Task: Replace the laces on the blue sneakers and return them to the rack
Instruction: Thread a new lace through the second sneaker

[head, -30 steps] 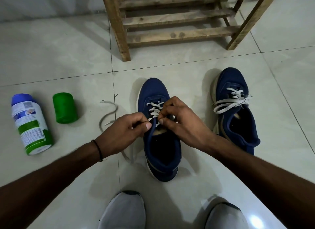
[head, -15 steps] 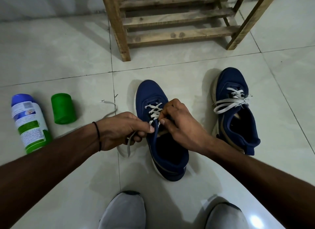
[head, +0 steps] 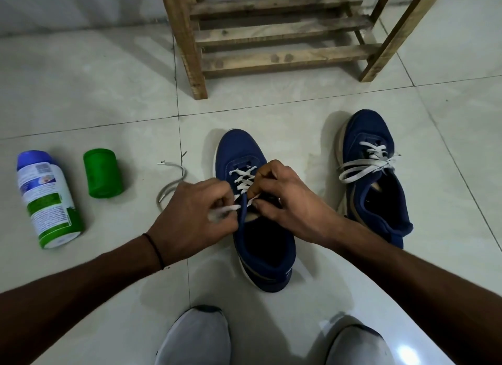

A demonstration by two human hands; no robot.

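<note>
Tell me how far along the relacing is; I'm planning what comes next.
Done: the tied sneaker is laced and closed with a bow. In hand: the middle sneaker is laced several rows up; the left hand and right hand each pinch its lace, no knot yet. Left: tie it, then move both sneakers from the floor onto the wooden rack.

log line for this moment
step: lacing | left hand: pinches white flat lace | right hand: pinches lace at blue fabric sneaker
</note>
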